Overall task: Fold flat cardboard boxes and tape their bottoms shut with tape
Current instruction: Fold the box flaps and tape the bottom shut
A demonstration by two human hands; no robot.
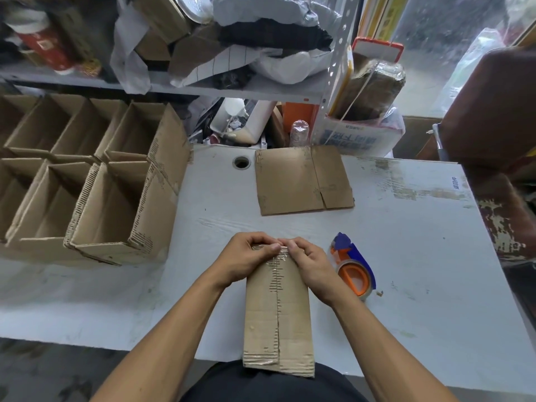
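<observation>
- Left hand (249,254): fingers curled over the far end of a folded brown cardboard box (278,314), thumb pressing on the clear tape strip (276,264) along its seam.
- Right hand (308,261): fingers curled the same way on that far edge, thumb tip nearly meeting the left thumb.
- Box lying under both hands, near end overhanging the edge of the white scuffed tabletop (406,242).
- Just right of the right hand: blue and orange tape dispenser (352,266), lying on the tabletop.
- Beyond the hands: flat unfolded cardboard sheet (303,179).
- Far left of the left hand: rows of assembled open cardboard boxes (87,175).
- Behind: cluttered metal shelf (232,88) with bags.
</observation>
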